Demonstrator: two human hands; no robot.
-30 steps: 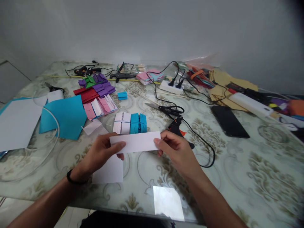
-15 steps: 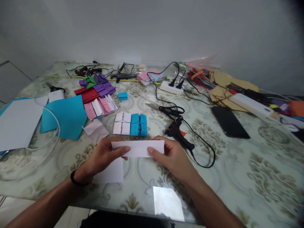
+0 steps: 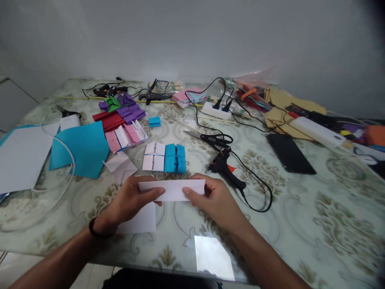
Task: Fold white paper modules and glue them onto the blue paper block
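Observation:
Between my two hands a strip of white paper (image 3: 173, 190) is held level above the table, its long side running left to right. My left hand (image 3: 132, 200) pinches its left end with the thumb in front and the fingers behind. At the other end my right hand (image 3: 212, 196) grips it the same way, thumb on the near face. Below my left hand lies a white sheet (image 3: 141, 220), partly covered by that hand. Just beyond the strip are folded white paper pieces (image 3: 154, 156) beside folded blue paper pieces (image 3: 175, 158).
A black glue gun (image 3: 225, 166) and black scissors (image 3: 215, 138) lie right of centre, near a white power strip (image 3: 215, 110). A phone (image 3: 291, 153) rests farther right. Blue paper (image 3: 82, 148), a white sheet (image 3: 25, 156) and folded purple pieces (image 3: 132, 112) occupy the left.
The strip and both hands have shifted very slightly left and down in the view. My right thumb sits a little nearer the strip's middle. Both grips stay closed.

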